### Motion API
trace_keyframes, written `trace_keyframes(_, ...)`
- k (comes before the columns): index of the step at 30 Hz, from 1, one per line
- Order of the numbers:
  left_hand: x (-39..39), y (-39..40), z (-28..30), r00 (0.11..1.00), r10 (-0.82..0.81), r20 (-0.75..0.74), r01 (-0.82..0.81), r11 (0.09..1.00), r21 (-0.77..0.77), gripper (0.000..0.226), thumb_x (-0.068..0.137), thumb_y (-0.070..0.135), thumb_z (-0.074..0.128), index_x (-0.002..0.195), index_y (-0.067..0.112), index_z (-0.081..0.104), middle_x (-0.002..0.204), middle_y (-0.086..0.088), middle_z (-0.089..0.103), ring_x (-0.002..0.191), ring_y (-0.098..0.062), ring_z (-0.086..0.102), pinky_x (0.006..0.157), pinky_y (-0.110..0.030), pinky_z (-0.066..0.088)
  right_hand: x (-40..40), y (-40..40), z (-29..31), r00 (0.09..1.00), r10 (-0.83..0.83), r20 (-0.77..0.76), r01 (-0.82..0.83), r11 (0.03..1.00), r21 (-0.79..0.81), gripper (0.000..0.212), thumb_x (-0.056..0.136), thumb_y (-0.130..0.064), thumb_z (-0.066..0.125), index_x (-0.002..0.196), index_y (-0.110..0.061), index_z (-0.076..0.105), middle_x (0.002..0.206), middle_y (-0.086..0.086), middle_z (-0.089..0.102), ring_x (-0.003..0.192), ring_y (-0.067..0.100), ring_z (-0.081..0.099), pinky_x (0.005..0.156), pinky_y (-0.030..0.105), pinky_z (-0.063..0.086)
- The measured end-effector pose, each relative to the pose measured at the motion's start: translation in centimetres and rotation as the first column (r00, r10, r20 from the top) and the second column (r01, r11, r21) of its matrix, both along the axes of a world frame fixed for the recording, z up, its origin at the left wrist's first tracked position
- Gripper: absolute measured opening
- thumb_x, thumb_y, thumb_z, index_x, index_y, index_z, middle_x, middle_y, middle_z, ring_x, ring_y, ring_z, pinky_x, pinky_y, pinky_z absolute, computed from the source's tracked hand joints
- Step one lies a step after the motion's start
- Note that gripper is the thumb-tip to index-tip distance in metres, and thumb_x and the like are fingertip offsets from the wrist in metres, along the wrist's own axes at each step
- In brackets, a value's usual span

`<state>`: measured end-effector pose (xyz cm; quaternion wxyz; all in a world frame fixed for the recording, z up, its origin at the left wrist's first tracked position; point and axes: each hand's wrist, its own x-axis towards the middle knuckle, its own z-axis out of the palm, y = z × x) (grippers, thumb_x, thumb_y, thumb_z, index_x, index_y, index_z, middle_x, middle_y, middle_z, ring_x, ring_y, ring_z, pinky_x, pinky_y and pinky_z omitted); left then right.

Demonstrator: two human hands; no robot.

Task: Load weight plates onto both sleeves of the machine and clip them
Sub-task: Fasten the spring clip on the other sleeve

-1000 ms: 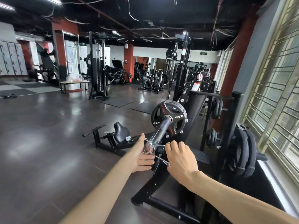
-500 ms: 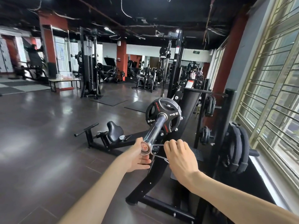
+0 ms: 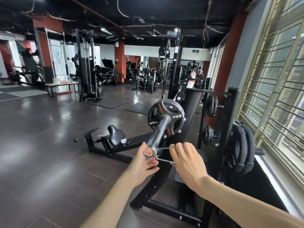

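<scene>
- Since a second ago, the spring collar [image 3: 149,153] has gone from beside the sleeve [image 3: 157,132] to ringing its near tip.
- Right hand [image 3: 187,160] squeezes the collar's wire handles; left hand [image 3: 144,163] cups the coil.
- Sleeve axis runs up and away toward the 2.5 kg plates [image 3: 165,117], well beyond the fingers.
- Collar likely slides that way.

There is one camera, worn on the person's head, looking forward and slightly down along both forearms. The hands [image 3: 166,159] sit close, low in the middle; the gym floor [image 3: 49,145] stretches far beyond and left of them.
</scene>
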<state>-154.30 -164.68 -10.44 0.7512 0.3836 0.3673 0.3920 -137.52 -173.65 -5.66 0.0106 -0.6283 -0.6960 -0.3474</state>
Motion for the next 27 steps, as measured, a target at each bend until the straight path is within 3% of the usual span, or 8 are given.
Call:
trace_keyframes(6,-1.4,1.6,1.3,0.979,-0.087,-0.183,0.103,0.991,0.082,0.055,0.098,0.06,0.041,0.105,0.014,0.07,0.072,-0.007,0.071,0.084,-0.025,0.069,0.103,-0.046,0.048,-0.3,-0.4,-1.8,0.998,-0.053,-0.045,0.053,0.998,0.016,0.065,0.064,-0.016,0.083,0.122,0.001,0.06,0.091,0.01,0.056,0.075,0.028,0.05,0.072,0.038,0.05)
trace_keyframes(10,-0.2,0.2,0.1,0.998,-0.03,0.047,0.031,0.999,-0.011,0.056,0.095,0.061,0.049,0.102,0.01,0.071,0.072,-0.009,0.065,0.085,-0.026,0.063,0.097,-0.047,0.05,0.4,0.5,-0.1,0.999,0.029,0.046,-0.032,0.997,0.068,0.052,0.065,-0.005,0.075,0.115,-0.001,0.06,0.087,0.009,0.052,0.073,0.027,0.045,0.07,0.038,0.048)
trace_keyframes(13,-0.9,0.9,0.9,0.994,-0.084,-0.064,0.086,0.996,0.029,0.055,0.096,0.06,0.044,0.101,0.012,0.072,0.074,-0.008,0.07,0.089,-0.027,0.067,0.097,-0.045,0.048,0.1,0.5,-0.9,1.0,-0.017,0.009,0.016,0.996,0.092,0.056,0.064,-0.003,0.073,0.118,0.001,0.057,0.089,0.011,0.051,0.075,0.029,0.043,0.072,0.04,0.048)
trace_keyframes(19,-2.1,1.1,2.4,0.951,-0.148,-0.272,0.158,0.987,0.013,0.054,0.092,0.062,0.051,0.102,0.014,0.073,0.079,-0.008,0.074,0.092,-0.025,0.069,0.096,-0.044,0.051,-0.9,-0.8,-3.0,0.953,0.015,-0.304,0.003,0.998,0.056,0.08,0.072,-0.055,0.08,0.129,-0.002,0.06,0.113,0.011,0.062,0.103,0.032,0.059,0.095,0.045,0.052)
trace_keyframes(21,-2.3,1.5,2.9,0.924,-0.182,-0.337,0.189,0.982,-0.014,0.054,0.087,0.061,0.054,0.104,0.014,0.074,0.089,-0.008,0.077,0.095,-0.025,0.071,0.099,-0.045,0.052,-0.6,-0.5,-2.3,0.708,-0.005,-0.707,0.07,0.996,0.063,0.07,0.087,-0.063,0.058,0.132,-0.009,0.058,0.127,0.008,0.059,0.119,0.027,0.053,0.106,0.045,0.046)
trace_keyframes(23,-2.3,1.9,3.8,0.884,-0.172,-0.435,0.186,0.982,-0.01,0.053,0.084,0.059,0.054,0.103,0.013,0.073,0.094,-0.008,0.08,0.097,-0.024,0.072,0.098,-0.044,0.054,-0.2,0.3,-0.6,-0.033,-0.209,-0.977,0.152,0.966,-0.211,0.078,0.089,-0.073,0.038,0.13,-0.009,0.056,0.132,0.013,0.058,0.123,0.029,0.052,0.113,0.049,0.04)
trace_keyframes(25,-1.8,2.1,4.2,0.834,-0.117,-0.539,0.163,0.986,0.039,0.055,0.085,0.059,0.05,0.106,0.012,0.071,0.094,-0.008,0.08,0.094,-0.024,0.074,0.093,-0.045,0.057,0.8,1.1,0.4,-0.603,-0.376,-0.703,-0.05,0.898,-0.437,0.085,0.095,-0.068,0.037,0.143,0.001,0.049,0.145,0.02,0.053,0.132,0.042,0.05,0.116,0.053,0.035)
trace_keyframes(27,-1.6,2.0,4.5,0.785,-0.067,-0.616,0.155,0.984,0.09,0.063,0.086,0.07,0.049,0.108,0.014,0.068,0.095,-0.009,0.08,0.086,-0.024,0.077,0.083,-0.044,0.062,1.7,1.4,1.1,-0.728,-0.474,-0.496,-0.238,0.852,-0.465,0.079,0.098,-0.057,0.043,0.144,0.006,0.044,0.148,0.024,0.048,0.13,0.048,0.049,0.11,0.058,0.04)
